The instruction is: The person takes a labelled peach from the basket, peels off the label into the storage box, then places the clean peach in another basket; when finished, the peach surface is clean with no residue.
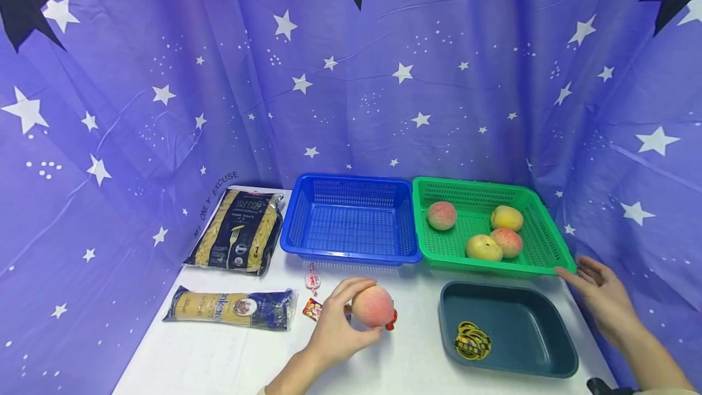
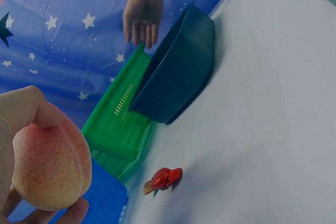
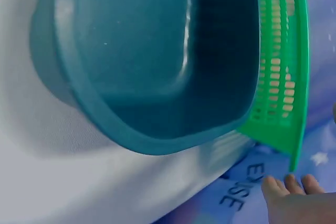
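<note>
My left hand (image 1: 336, 329) grips a pink-yellow peach (image 1: 373, 306) just above the white table, front centre; the left wrist view shows the peach (image 2: 48, 163) held by thumb and fingers. My right hand (image 1: 598, 291) lies with straight fingers by the front right corner of the green basket (image 1: 540, 242), holding nothing; its fingertips (image 3: 286, 186) show beside the basket's rim (image 3: 294, 51). Several peaches (image 1: 441, 215) lie in the green basket. A dark teal tray (image 1: 507, 328) sits between my hands.
An empty blue basket (image 1: 351, 218) stands left of the green one. Two pasta bags (image 1: 238, 230) (image 1: 230, 308) lie at the left. Small wrapped candies (image 1: 312, 279) and a red one (image 2: 164, 178) lie near the peach. Star-printed cloth walls surround the table.
</note>
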